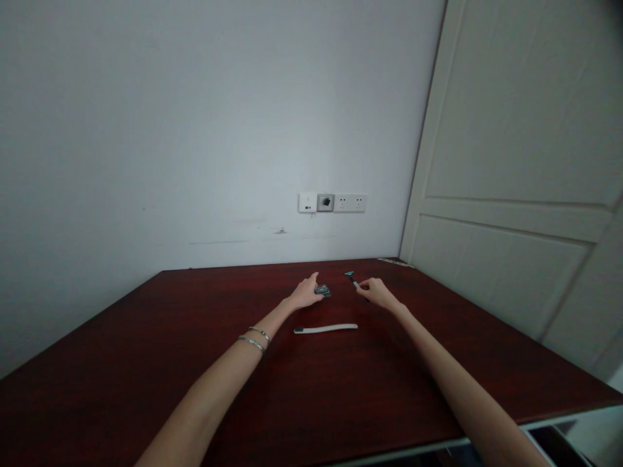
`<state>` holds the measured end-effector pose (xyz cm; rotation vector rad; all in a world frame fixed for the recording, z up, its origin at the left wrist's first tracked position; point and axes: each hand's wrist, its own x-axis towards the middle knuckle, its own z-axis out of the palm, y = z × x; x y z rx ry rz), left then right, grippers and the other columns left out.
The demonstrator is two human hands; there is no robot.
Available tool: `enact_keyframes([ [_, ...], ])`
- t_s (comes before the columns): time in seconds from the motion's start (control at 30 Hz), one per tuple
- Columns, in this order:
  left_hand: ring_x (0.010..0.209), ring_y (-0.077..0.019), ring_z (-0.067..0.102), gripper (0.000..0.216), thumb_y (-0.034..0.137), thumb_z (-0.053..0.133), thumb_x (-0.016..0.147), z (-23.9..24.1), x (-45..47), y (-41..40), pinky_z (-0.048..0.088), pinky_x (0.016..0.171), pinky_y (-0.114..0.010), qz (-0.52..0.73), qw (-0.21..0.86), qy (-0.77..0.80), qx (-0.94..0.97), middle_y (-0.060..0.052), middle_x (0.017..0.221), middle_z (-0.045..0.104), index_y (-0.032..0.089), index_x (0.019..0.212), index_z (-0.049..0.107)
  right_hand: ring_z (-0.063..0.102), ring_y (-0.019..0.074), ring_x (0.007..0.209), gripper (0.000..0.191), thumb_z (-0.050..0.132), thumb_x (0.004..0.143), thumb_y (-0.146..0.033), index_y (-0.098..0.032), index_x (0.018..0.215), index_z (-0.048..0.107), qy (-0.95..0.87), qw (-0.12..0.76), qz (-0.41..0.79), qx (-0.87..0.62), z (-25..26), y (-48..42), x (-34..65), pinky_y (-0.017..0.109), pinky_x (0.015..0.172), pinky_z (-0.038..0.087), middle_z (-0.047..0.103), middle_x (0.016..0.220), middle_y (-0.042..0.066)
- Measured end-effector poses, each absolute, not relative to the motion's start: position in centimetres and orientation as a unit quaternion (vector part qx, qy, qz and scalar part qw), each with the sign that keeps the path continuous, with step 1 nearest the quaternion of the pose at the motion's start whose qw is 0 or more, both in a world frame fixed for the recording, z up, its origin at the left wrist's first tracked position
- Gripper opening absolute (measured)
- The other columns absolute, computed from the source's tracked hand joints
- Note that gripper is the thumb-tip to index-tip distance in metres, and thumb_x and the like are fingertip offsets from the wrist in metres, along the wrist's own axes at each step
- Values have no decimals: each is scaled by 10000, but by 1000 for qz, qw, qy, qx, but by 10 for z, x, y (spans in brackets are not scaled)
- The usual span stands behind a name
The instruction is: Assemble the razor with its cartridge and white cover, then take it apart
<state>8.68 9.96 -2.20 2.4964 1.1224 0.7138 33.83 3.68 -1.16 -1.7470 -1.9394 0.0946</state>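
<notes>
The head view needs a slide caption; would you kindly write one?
Right hand holding a razorlike tool, left hand at a small dark item, pale strip on the reddish table.

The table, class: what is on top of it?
A white stick with one dark end lies there; the left hand touches a small packet, the right hand holds a razor. Whatever the arms cover is hidden.

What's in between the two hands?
In the head view, a small pack at the left hand and what looks like a razor in the right hand, with bare table between pack and razor.
</notes>
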Motion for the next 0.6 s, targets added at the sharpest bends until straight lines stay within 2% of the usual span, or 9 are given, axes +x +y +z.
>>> enact_keyframes([
  [0.23,1074,-266,530,842,328,620,676,-21,163,100,391,901,-342,215,161,375,887,-152,1157,563,88,1373,215,621,196,690,326,492,761,-307,-98,851,727,-699,230,42,-676,-31,28,393,232,605,398,699,736,85],
  [0.37,1128,-305,492,860,369,612,684,-25,194,93,385,909,-365,189,145,369,898,-182,1218,523,78,1378,197,636,198,744,307,494,773,-295,-121,880,723,-700,205,51,-682,-36,23,398,230,643,413,710,808,95],
  [0.6,1180,-330,442,822,331,598,692,-31,217,84,341,946,-415,170,122,400,892,-208,1266,480,93,1368,195,648,201,767,281,506,774,-296,-135,845,726,-677,187,27,-711,-37,23,392,219,649,414,709,803,105],
])
